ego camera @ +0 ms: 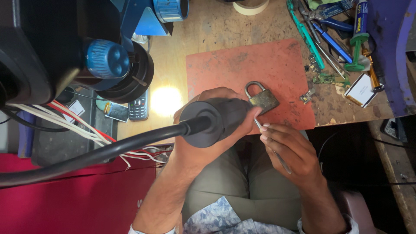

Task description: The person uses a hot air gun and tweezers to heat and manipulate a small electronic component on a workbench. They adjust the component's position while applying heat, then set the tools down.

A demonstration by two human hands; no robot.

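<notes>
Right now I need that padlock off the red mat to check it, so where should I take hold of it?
Probably by the shackle: the padlock lies on the red mat with its loop pointing up-left, bare and open to a finger. Come from the far side, since the left hand with the black hot-air handle and the right hand with its thin metal tool crowd the body's near edge.

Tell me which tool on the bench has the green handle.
The long screwdriver lying diagonally just past the red mat's top-right corner; the pliers beside it have blue handles.

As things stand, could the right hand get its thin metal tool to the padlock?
Probably yes: the right hand holds the thin metal tool just below the padlock, with nothing between them.
</notes>
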